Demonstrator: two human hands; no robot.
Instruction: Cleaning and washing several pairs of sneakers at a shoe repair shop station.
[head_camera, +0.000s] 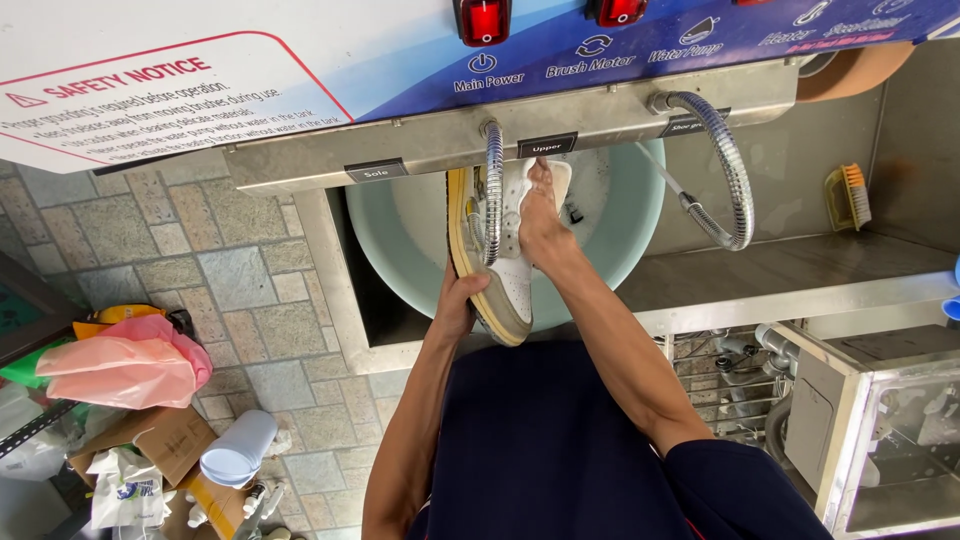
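Both hands gripped the white sneaker (508, 270) over the pale-green basin (400, 240): left hand (458, 305) clasped its heel, right hand (540, 222) pressed the upper. Steady grip, sole angled toward the hose (493, 190), seemed wisest.

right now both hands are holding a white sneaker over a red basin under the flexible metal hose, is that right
Not quite: the basin is pale blue-green, not red. The head view shows it. The rest holds: the left hand grips the heel end and the right hand rests on the upper of the white sneaker, under the flexible metal hose.
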